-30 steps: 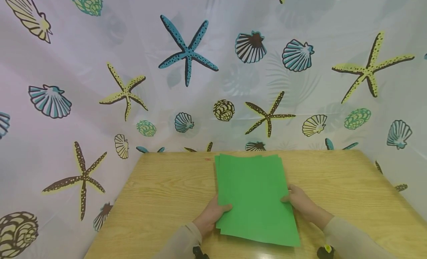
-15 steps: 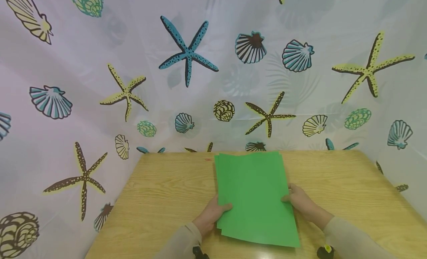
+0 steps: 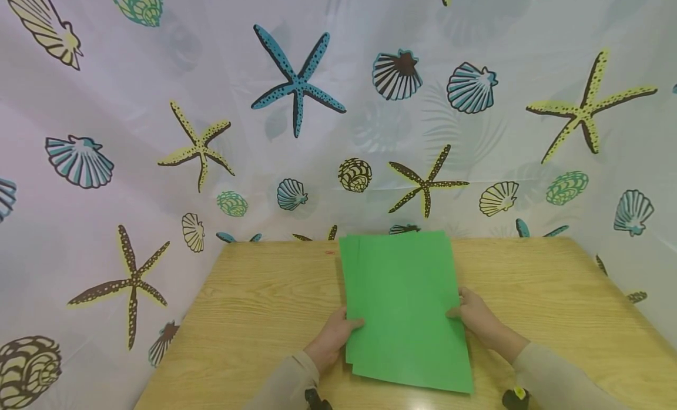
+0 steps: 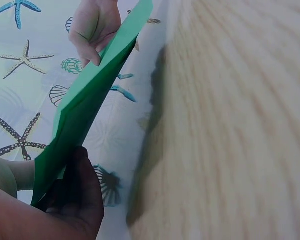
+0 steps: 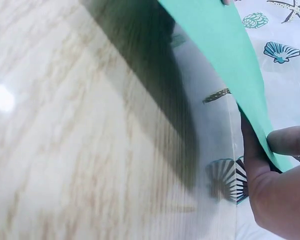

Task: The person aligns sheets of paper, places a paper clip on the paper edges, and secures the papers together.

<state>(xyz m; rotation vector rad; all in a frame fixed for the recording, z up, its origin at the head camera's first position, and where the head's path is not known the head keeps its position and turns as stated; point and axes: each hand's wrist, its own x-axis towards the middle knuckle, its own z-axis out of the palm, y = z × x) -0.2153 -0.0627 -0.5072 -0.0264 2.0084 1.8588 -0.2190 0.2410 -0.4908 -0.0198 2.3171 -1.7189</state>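
Note:
Overlapping green paper sheets [image 3: 404,310], slightly out of line with each other at the left and bottom edges, are held above the table between both hands. My left hand [image 3: 334,338] pinches their left edge, thumb on top; in the left wrist view its fingers [image 4: 85,185] lie underneath. On the opposite edge, my right hand [image 3: 480,319] pinches the sheets likewise, thumb on the upper face. The right wrist view shows the right hand [image 5: 285,195] with thumb and fingers on either side of the paper [image 5: 230,55]. How many sheets there are I cannot tell.
A wooden table [image 3: 254,304] lies below the paper, its grain showing on both sides. Near its back edge is a small red mark or clip [image 3: 330,252]. White curtains [image 3: 317,157] printed with starfish and shells hang behind and at both sides.
The far edge of the sheets has risen a little in the head view, and the top sheet has shifted slightly against the one beneath. Both hands keep their hold, nearly in place.

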